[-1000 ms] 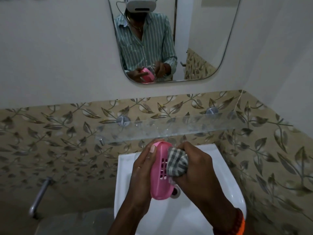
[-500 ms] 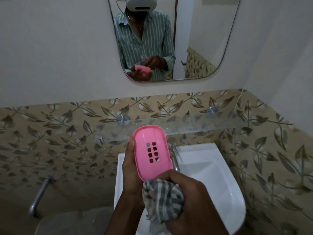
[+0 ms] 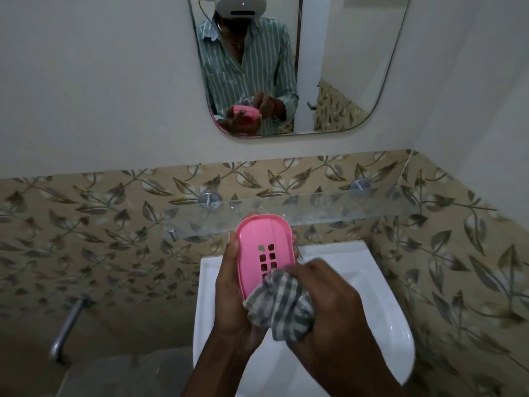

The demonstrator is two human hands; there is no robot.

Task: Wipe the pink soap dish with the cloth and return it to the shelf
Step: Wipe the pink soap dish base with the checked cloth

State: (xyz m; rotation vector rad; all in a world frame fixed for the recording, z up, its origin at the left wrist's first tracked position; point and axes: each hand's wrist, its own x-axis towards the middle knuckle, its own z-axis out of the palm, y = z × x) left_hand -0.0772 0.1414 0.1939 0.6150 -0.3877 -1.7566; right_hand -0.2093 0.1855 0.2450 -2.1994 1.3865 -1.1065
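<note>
The cloth (image 3: 279, 303) is back on the pink soap dish (image 3: 264, 250). Half a sec ago it sat just under the dish's near end; now the right hand (image 3: 326, 308), fingers curled round the bunched cloth, pushes it up onto the near part of the dish & covers the lowest holes. So the wiping is going on w/ the flat holed face, I think. Not done yet.

The left hand (image 3: 232, 290) grips the dish from the left side & behind, fingertips poking out past the far rim. The dish is in the air over the white sink (image 3: 380, 305), just in front of the glass shelf (image 3: 343, 207), not on it.

One sec ago the dish was turned on its edge, w/ the cloth pushed on its side. Then it got flipped so the holed face looks up at the camera. The dish sits about the same spot as half a sec ago. The putting-back step comes next, after the wipe.
</note>
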